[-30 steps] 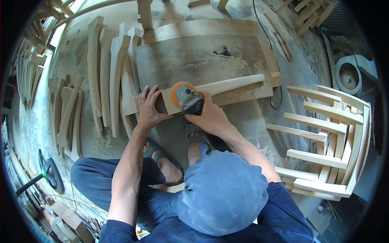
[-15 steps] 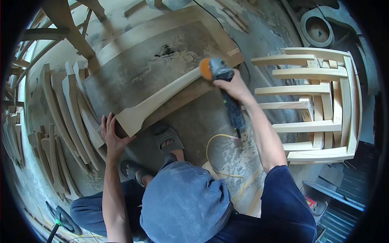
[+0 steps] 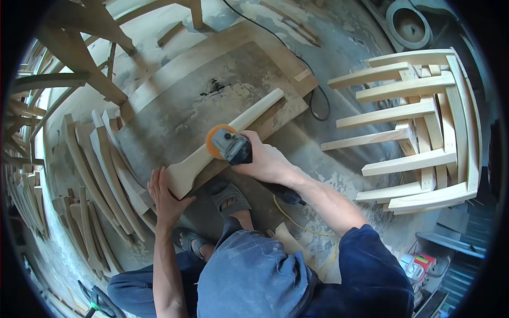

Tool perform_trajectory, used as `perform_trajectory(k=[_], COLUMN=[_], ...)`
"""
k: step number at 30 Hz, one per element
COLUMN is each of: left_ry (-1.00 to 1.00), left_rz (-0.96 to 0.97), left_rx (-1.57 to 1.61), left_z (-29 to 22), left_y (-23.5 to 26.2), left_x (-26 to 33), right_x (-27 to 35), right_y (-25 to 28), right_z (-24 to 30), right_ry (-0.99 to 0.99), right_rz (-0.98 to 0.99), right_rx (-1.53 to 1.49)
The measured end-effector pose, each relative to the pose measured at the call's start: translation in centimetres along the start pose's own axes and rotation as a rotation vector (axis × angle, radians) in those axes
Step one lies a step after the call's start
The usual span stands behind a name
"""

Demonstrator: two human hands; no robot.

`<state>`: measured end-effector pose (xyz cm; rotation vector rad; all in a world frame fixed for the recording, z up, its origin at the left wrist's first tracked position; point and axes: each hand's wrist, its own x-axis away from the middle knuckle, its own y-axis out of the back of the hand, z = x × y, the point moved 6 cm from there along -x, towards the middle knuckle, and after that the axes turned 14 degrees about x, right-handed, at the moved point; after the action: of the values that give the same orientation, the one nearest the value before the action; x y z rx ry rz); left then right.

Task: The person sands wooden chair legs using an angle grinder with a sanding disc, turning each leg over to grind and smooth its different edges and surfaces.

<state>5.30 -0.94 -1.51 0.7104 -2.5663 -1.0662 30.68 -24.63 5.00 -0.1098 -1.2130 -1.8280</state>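
Note:
A pale, curved wooden furniture leg (image 3: 257, 112) lies diagonally on a low board (image 3: 241, 38). My left hand (image 3: 168, 199) grips its wide near-left end, with the thumb on one side and the fingers on the other. In my right hand (image 3: 268, 161) is an angle grinder (image 3: 236, 147) with an orange-rimmed disc. The disc is over the middle of the leg, at its upper surface; whether it touches the wood I cannot tell. The grinder's dark body runs back beneath my right wrist and is partly hidden.
Several similar curved legs (image 3: 106, 159) lie at the left. A pale slatted wooden frame (image 3: 395, 115) stands to the right. Wooden framework (image 3: 79, 53) rises at the upper left. A black cable (image 3: 324, 112) loops beside the board; a yellow cord (image 3: 291, 220) trails near my feet.
My right hand has brought the grinder from the leg's far right end down and left to its middle. My left hand stays on the wide end. The view has shifted slightly.

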Motion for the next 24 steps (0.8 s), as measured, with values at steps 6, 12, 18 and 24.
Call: perform_trajectory(k=[6, 12, 18, 24], left_ry=[0.017, 0.061, 0.037, 0.050], left_rz=[-0.004, -0.082, -0.043, -0.058], left_rx=[0.048, 0.293, 0.235, 0.327], left_z=[-0.1, 0.8, 0.5, 0.1], left_y=[0.3, -0.5, -0.1, -0.1], left_x=[-0.4, -0.5, -1.0, -1.0], right_x=[-2.1, -3.0, -0.1, -1.1], right_y=[8.4, 12.0, 2.1, -0.9], right_z=[-9.0, -12.5, 2.0, 7.5], right_ry=[-0.212, -0.126, 0.073, 0.211], right_rz=[-0.343, -0.517, 0.043, 0.249], right_rx=[-0.063, -0.238, 0.086, 0.070])
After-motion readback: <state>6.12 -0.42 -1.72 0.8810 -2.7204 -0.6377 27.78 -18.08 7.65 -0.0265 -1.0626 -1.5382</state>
